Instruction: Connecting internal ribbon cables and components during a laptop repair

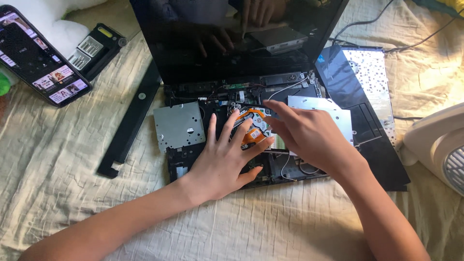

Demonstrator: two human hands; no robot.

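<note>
Nearest the camera, a creased cream sheet (270,227) is spread under everything, and both forearms are stretched across it. The left hand (227,157) is laid flat on the opened laptop base (186,162), fingers spread and nothing gripped, apparently to steady the chassis. Just at its 2 o'clock, the right hand (307,135) is arched over the middle of the base with its fingertips lowered toward the orange heat pipe (253,126); whether anything is pinched there cannot be told, since the fingertips are hidden by the left fingers. A grey metal plate (180,125) is seated in the base at the left hand's 10 o'clock, and a silver drive (333,113) lies at the right hand's 2 o'clock. A black trim strip (129,123) has been set aside at 9 o'clock, and the removed keyboard (369,92) lies face down beyond the drive at 2 o'clock. A white fan (442,145) stands at 3 o'clock. Farther off, the dark screen (227,34) is tilted up at 12 o'clock, with a battery (96,50) and a lit phone (41,55) at 10 o'clock.
</note>
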